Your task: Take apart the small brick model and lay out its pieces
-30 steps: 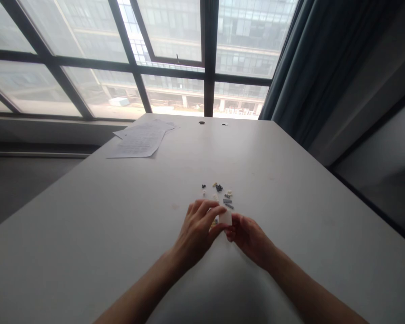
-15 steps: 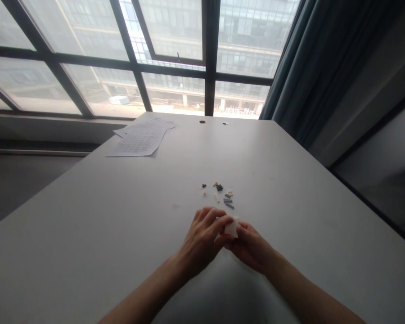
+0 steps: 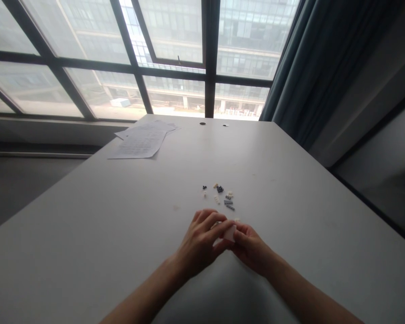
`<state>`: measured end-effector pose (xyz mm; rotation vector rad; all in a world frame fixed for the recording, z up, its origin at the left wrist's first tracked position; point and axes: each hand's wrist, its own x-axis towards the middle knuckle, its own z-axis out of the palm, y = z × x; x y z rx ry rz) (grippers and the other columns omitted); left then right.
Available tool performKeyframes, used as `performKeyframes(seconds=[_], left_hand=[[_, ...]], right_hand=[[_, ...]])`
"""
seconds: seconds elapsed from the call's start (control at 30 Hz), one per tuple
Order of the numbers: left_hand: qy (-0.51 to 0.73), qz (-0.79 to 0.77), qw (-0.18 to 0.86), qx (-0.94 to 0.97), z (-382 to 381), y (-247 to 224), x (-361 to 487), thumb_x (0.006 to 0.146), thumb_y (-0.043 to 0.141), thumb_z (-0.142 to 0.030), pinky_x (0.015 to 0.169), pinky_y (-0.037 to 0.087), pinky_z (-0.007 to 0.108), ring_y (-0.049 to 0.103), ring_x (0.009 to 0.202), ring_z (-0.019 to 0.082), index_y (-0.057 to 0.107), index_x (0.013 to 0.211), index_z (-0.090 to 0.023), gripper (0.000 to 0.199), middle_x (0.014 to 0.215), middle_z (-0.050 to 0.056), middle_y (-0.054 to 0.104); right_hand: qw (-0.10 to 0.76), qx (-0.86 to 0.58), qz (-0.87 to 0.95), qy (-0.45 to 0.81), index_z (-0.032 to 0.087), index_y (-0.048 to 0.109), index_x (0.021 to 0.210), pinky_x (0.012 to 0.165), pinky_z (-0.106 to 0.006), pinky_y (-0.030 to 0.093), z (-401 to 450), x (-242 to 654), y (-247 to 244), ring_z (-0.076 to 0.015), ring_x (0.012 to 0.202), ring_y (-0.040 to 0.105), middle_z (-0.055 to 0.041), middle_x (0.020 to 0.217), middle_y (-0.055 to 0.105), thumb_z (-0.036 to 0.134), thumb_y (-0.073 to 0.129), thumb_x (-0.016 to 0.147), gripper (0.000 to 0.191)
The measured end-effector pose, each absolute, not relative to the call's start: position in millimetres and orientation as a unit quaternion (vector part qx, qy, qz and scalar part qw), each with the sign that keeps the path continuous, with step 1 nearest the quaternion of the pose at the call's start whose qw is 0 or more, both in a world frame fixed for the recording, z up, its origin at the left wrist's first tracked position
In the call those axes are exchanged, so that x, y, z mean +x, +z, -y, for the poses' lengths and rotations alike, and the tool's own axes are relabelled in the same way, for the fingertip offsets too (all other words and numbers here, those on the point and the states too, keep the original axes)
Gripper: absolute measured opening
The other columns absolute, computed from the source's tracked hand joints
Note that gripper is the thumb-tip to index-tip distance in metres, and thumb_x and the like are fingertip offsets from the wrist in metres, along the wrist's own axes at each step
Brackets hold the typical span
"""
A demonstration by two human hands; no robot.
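Observation:
A small white piece is held between my two hands near the front of the white table. My left hand grips it from the left, fingers curled over its top and thumb below. From the right, the fingers and thumb of my right hand pinch its edge. Just beyond the hands lie several small loose pieces: black ones, grey bars, a white strip and cream ones. My fingers hide part of the held piece.
Printed papers lie at the table's far left. Two round holes, one of them at the far edge, are in the tabletop. Behind stand large windows and, on the right, a dark curtain.
The white piece has turned slightly and sits a little lower between my fingers. Both hands keep their hold, and the whole view has shifted slightly.

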<state>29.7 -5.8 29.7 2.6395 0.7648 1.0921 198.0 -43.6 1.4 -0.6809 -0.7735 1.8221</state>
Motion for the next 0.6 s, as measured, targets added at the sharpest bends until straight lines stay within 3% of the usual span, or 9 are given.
performKeyframes(seconds=[0.4,0.5,0.6], left_hand=[[0.344,-0.269,0.111,0.893,5.0,32.3,28.0,0.085,0.063,-0.027,0.088,0.041,0.037,0.055,0.095,0.021,0.063,0.109,-0.022,0.024,0.099,0.006,0.068],[0.385,-0.295,0.234,0.843,1.3,31.1,28.6,0.08,0.068,-0.033,0.086,0.044,0.037,0.057,0.093,0.022,0.067,0.099,-0.021,0.023,0.095,0.007,0.069],[0.439,-0.323,0.462,0.7,-4.4,28.6,26.3,0.077,0.068,-0.049,0.077,0.049,0.035,0.061,0.083,0.021,0.067,0.099,-0.017,0.038,0.09,0.008,0.068]], right_hand=[[0.525,-0.321,0.358,0.703,0.016,0.071,0.092,0.067,-0.025,0.038,44.7,195.9,-0.2,-0.0118,0.067,0.049,-0.0026,0.081,0.063,0.039,0.077,0.071,0.032],[0.541,-0.323,0.348,0.694,0.016,0.072,0.09,0.062,-0.024,0.037,44.3,195.1,-0.6,-0.011,0.062,0.046,-0.0018,0.073,0.062,0.046,0.076,0.071,0.036],[0.55,-0.34,0.325,0.69,0.016,0.072,0.092,0.062,-0.025,0.037,43.4,195.1,-0.8,-0.0117,0.062,0.048,-0.0035,0.072,0.063,0.053,0.072,0.072,0.043]])
